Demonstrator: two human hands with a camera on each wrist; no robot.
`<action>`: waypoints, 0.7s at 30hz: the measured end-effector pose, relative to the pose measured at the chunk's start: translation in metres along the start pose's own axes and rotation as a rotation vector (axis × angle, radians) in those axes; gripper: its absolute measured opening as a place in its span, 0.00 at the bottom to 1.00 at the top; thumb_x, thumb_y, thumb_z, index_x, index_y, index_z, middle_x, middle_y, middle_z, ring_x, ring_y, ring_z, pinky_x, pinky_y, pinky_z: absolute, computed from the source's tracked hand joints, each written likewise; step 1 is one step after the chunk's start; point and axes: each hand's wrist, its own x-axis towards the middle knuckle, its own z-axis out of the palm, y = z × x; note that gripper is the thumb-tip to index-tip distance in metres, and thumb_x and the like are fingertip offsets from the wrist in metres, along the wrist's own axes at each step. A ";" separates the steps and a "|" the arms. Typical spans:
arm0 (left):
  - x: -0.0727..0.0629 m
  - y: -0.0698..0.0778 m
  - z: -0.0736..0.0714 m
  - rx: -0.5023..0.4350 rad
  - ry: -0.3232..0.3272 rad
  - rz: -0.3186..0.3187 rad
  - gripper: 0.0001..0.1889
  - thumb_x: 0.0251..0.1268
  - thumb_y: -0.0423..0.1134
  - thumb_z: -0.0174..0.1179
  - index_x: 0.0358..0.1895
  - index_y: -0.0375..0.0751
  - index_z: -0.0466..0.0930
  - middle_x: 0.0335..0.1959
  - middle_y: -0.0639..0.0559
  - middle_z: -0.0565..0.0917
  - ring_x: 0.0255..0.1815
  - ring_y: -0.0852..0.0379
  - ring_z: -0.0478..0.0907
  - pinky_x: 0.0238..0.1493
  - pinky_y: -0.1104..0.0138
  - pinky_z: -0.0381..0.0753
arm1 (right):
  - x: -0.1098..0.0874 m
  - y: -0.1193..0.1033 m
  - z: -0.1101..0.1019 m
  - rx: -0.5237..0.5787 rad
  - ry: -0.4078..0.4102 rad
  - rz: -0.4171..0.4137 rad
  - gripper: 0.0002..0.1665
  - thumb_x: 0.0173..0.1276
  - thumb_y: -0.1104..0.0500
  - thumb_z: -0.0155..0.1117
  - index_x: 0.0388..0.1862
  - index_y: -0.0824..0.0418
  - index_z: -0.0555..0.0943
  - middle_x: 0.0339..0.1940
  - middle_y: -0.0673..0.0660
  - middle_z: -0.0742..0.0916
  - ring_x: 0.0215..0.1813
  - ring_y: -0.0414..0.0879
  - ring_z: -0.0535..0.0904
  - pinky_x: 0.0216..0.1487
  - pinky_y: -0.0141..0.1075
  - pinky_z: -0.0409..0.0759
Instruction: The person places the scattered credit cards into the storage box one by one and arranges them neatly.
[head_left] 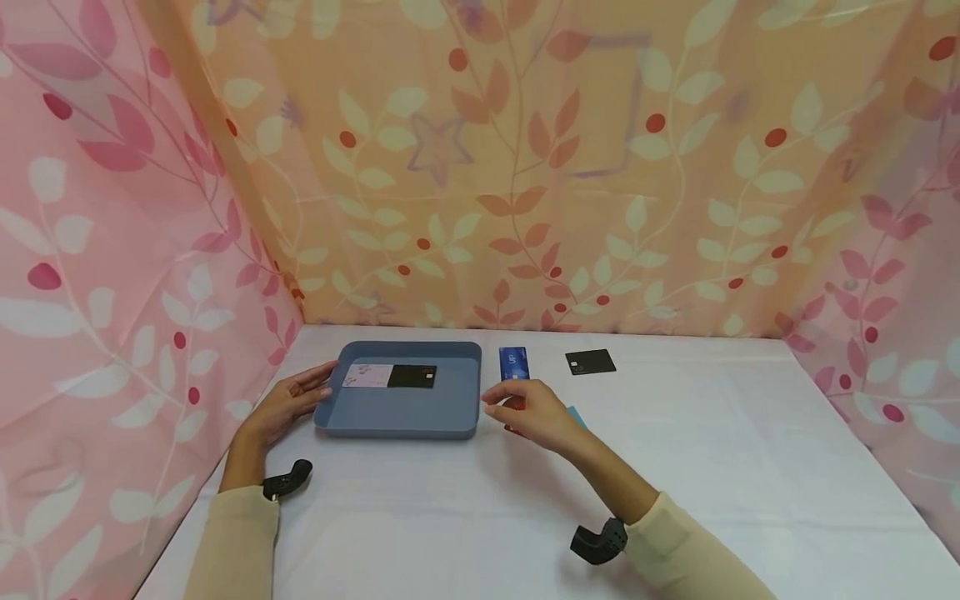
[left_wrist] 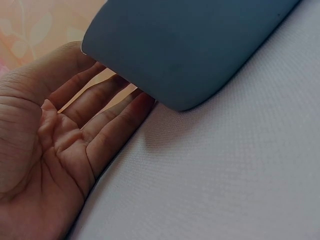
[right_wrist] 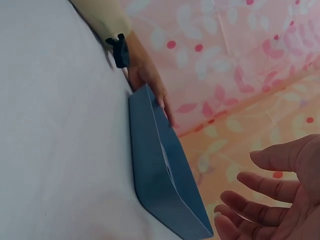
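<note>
A blue-grey tray (head_left: 405, 417) lies on the white-covered table. Inside it, a pale patterned card (head_left: 366, 376) and a black card (head_left: 413, 377) sit edge to edge. My left hand (head_left: 288, 406) rests against the tray's left side, fingers extended and touching its wall. Just off the tray's right edge, my right hand (head_left: 536, 412) hovers with bent, parted fingers and nothing between them, as the right wrist view also shows. Beneath this hand, a red card (head_left: 514, 430) is mostly hidden. A blue card (head_left: 513, 360) lies just beyond the fingers.
Another black card (head_left: 591, 362) lies farther back on the right. A light blue card (head_left: 577, 416) peeks out behind the right wrist. Leaf-patterned cloth (head_left: 525, 167) walls in the table at the back and sides.
</note>
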 end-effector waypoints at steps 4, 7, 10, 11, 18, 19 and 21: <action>0.002 -0.002 0.000 0.004 0.003 -0.003 0.33 0.76 0.39 0.59 0.80 0.46 0.60 0.81 0.42 0.57 0.80 0.42 0.54 0.57 0.76 0.75 | -0.007 0.006 -0.010 -0.004 0.010 0.026 0.15 0.71 0.54 0.67 0.52 0.58 0.87 0.47 0.54 0.89 0.48 0.55 0.85 0.45 0.40 0.85; 0.001 -0.001 0.000 0.001 0.005 0.002 0.32 0.76 0.39 0.58 0.80 0.46 0.60 0.81 0.42 0.56 0.80 0.40 0.52 0.56 0.76 0.75 | -0.011 0.012 -0.017 -0.028 0.026 0.024 0.15 0.72 0.53 0.67 0.53 0.57 0.86 0.48 0.54 0.89 0.49 0.51 0.84 0.47 0.41 0.85; 0.000 0.000 -0.001 0.000 0.002 0.005 0.32 0.77 0.38 0.58 0.80 0.45 0.59 0.81 0.41 0.56 0.81 0.39 0.51 0.56 0.76 0.75 | -0.015 0.016 -0.022 -0.049 0.051 0.023 0.15 0.71 0.53 0.68 0.53 0.56 0.87 0.46 0.52 0.89 0.48 0.49 0.82 0.46 0.41 0.84; 0.000 -0.001 0.000 0.001 0.002 0.004 0.32 0.77 0.39 0.58 0.80 0.45 0.59 0.81 0.41 0.56 0.81 0.39 0.51 0.56 0.76 0.74 | -0.016 0.017 -0.025 -0.053 0.056 0.023 0.14 0.71 0.53 0.68 0.53 0.56 0.87 0.46 0.52 0.89 0.48 0.49 0.82 0.46 0.41 0.84; 0.000 0.001 0.001 0.009 0.005 0.001 0.32 0.77 0.39 0.58 0.80 0.45 0.59 0.81 0.42 0.56 0.80 0.39 0.52 0.56 0.76 0.74 | -0.026 0.022 -0.040 -0.109 0.102 0.050 0.15 0.70 0.52 0.69 0.52 0.55 0.87 0.46 0.49 0.89 0.50 0.49 0.82 0.50 0.45 0.82; -0.001 0.001 0.001 0.010 0.006 0.003 0.32 0.77 0.39 0.58 0.80 0.45 0.59 0.81 0.42 0.56 0.80 0.39 0.52 0.56 0.76 0.74 | -0.027 0.022 -0.043 -0.114 0.106 0.048 0.15 0.70 0.53 0.69 0.52 0.56 0.87 0.46 0.49 0.89 0.50 0.49 0.82 0.49 0.45 0.82; -0.001 0.000 0.001 0.010 0.009 0.005 0.32 0.77 0.39 0.58 0.80 0.45 0.59 0.81 0.42 0.56 0.80 0.40 0.53 0.56 0.76 0.74 | -0.030 0.023 -0.046 -0.121 0.112 0.046 0.14 0.69 0.53 0.70 0.52 0.55 0.87 0.46 0.50 0.89 0.50 0.50 0.82 0.48 0.45 0.83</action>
